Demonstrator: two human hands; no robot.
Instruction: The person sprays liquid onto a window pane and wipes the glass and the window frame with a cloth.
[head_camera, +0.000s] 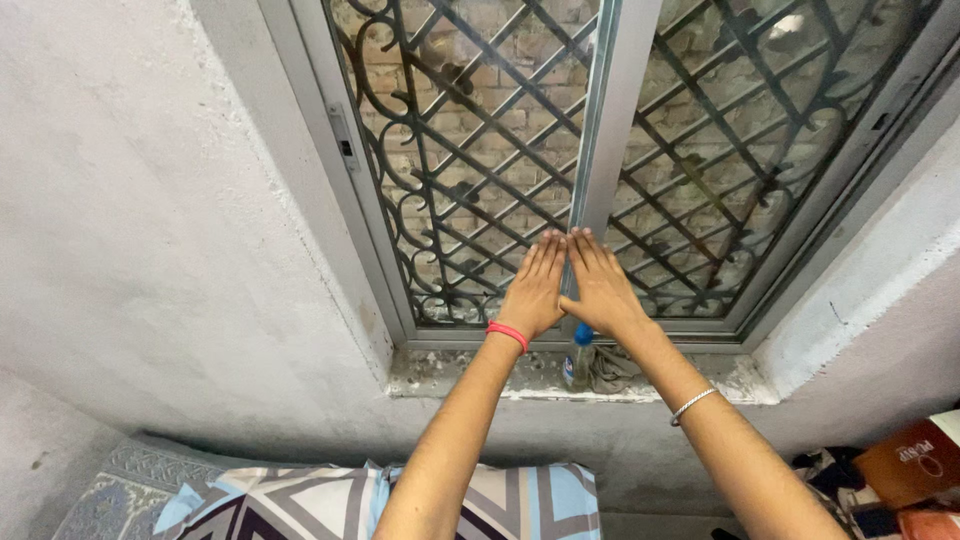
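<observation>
My left hand (534, 287) and my right hand (597, 285) lie flat, side by side, against the glass of a sliding window, fingers pointing up. They press at the grey centre frame (605, 110) where the two panes meet. Neither hand holds anything. A red band circles my left wrist and a silver bracelet my right forearm. Behind the glass stands a black ornamental iron grille (470, 150) in front of a brick wall.
On the concrete sill (450, 375) below my hands stand a small bottle with a blue cap (578, 355) and a crumpled grey cloth (612, 368). A patterned blue and white cushion (300, 505) lies below. Orange boxes (915, 465) sit at the lower right.
</observation>
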